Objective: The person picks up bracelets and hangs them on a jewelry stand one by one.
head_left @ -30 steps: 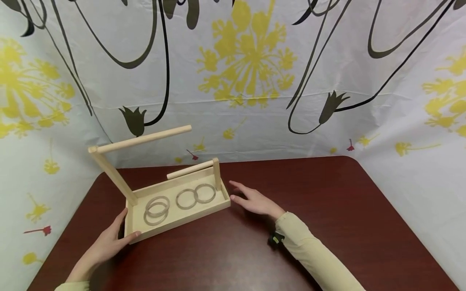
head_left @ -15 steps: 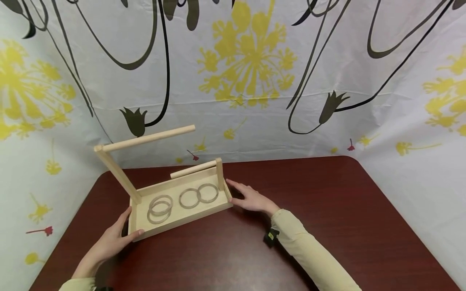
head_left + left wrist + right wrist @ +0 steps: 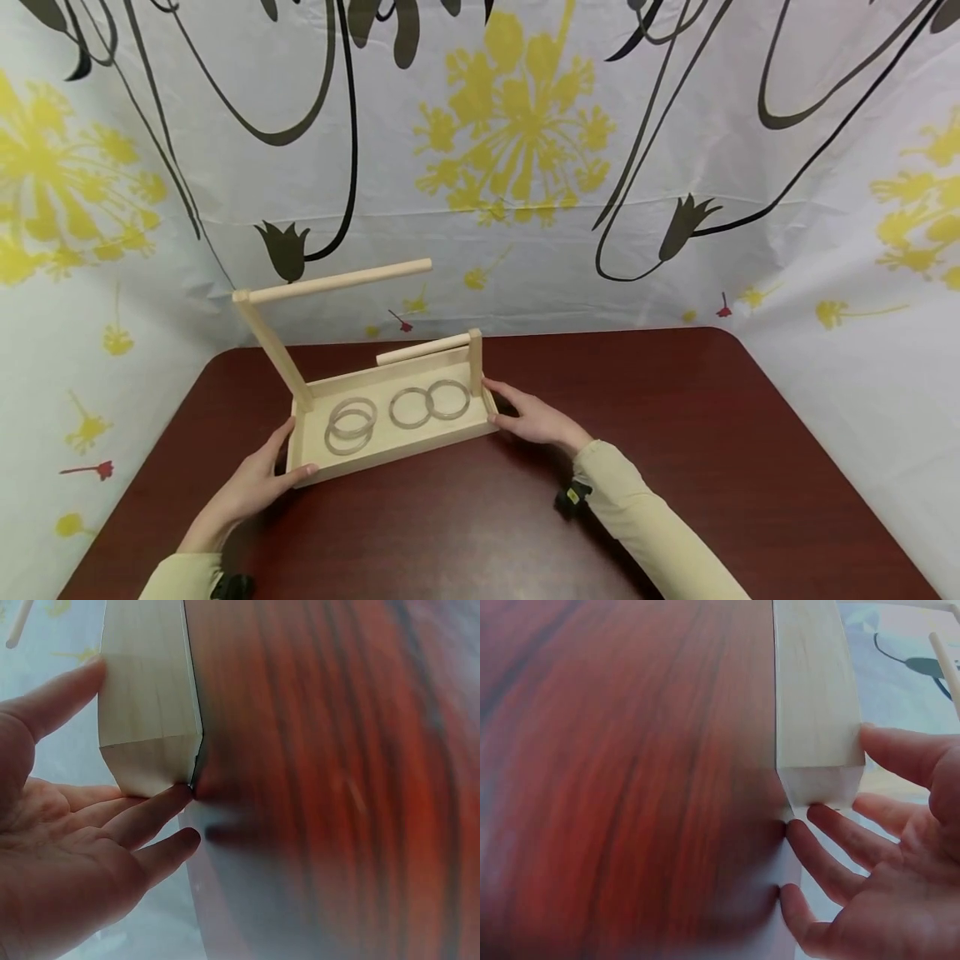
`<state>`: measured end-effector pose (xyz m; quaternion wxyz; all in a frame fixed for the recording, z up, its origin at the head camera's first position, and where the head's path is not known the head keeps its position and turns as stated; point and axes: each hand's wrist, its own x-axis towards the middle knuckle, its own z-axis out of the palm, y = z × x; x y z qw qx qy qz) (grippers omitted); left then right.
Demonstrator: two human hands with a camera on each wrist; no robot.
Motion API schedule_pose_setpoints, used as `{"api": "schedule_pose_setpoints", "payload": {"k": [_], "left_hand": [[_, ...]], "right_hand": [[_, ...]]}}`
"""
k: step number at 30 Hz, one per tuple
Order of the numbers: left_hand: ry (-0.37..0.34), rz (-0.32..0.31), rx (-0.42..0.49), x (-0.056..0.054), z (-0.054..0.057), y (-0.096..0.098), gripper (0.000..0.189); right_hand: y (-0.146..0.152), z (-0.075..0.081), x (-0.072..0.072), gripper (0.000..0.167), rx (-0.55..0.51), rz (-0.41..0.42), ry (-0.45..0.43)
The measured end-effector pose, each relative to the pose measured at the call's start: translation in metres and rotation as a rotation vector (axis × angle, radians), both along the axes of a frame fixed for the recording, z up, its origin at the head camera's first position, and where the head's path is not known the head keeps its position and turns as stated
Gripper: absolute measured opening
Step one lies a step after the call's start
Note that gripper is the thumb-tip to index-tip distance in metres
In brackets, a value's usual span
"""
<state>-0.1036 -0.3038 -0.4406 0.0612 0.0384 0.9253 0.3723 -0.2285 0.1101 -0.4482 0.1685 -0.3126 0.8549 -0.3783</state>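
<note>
A pale wooden tray (image 3: 405, 451) with two posts and rods stands at an angle on the table. The taller post (image 3: 274, 350) at the left bears a long rod (image 3: 341, 281); a shorter rod (image 3: 423, 349) joins the right post. Inside lie two overlapping rings (image 3: 351, 432) at left and two more rings (image 3: 429, 405) at right. My left hand (image 3: 255, 482) holds the left end, thumb on the front wall (image 3: 146, 675), fingers against the end. My right hand (image 3: 542, 419) holds the right end, its thumb at the upper edge of the wall (image 3: 817, 690).
The dark red-brown table (image 3: 645, 408) has rounded back corners and extends to the right of the tray. Behind it hangs a white sheet (image 3: 525, 275) printed with flowers. The long rod rises in front of the sheet.
The tray has shifted to the right with its rings still inside and the left hand on it. The right hand has come from just beside the right end to hold it.
</note>
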Motion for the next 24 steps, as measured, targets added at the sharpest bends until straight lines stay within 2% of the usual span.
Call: {"api": "schedule_pose_setpoints", "payload": {"k": [6, 13, 24], "left_hand": [[0.017, -0.016, 0.005, -0.009, -0.001, 0.014, 0.095], [0.000, -0.048, 0.018, -0.019, 0.000, 0.027, 0.096], [0.039, -0.075, 0.033, -0.027, -0.003, 0.049, 0.093]], "right_hand": [[0.020, 0.000, 0.006, 0.064, 0.003, 0.011, 0.015], [0.039, 0.002, 0.013, 0.064, 0.002, 0.003, 0.047], [0.065, -0.003, 0.023, 0.064, -0.011, -0.080, 0.008]]}}
